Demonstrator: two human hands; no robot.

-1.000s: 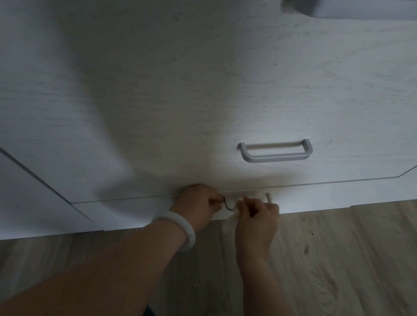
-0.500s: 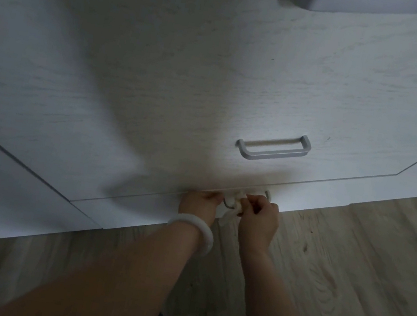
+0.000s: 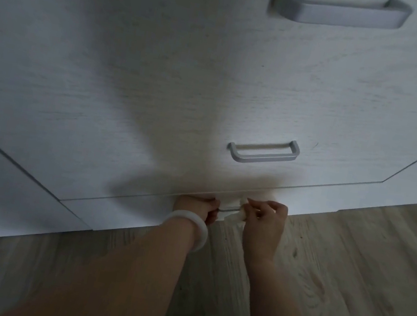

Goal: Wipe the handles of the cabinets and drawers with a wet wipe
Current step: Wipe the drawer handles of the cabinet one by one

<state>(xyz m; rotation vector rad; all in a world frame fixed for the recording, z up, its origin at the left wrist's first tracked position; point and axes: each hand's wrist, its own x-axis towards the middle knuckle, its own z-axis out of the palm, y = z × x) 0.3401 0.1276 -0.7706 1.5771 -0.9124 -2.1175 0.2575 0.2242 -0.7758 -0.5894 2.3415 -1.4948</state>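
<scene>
The right hand (image 3: 264,222) pinches a white wipe (image 3: 241,213) between thumb and fingertips, the wad bunched round the right end of the bottom handle (image 3: 226,210); a loose tail of the wipe hangs just below the grip, over the floor; the remaining fingers curl above the pinch, near the drawer front. Just left of the grip, the left hand (image 3: 197,207) has its fingers curled round the left end of the same handle, holding it; only a short dark stretch of the bar shows between the two hands; a pale bangle (image 3: 187,227) rings the left wrist, just behind that hand.

Above the grip a thin seam crosses the white cabinet (image 3: 106,71); above the seam, a little up and to the right of the hands, sits a grey bar handle, the middle handle (image 3: 263,152), untouched; well above that, near the top edge, a larger grey top handle (image 3: 339,10) juts out, also untouched. Left of the grip, another seam slants down across the cabinet front toward its base. Below and to the right of the grip lies the wood-grain floor (image 3: 349,264); both bare forearms reach up from the bottom edge toward the handle; the scene is dim, with a shadow spread over the cabinet front above the hands.
</scene>
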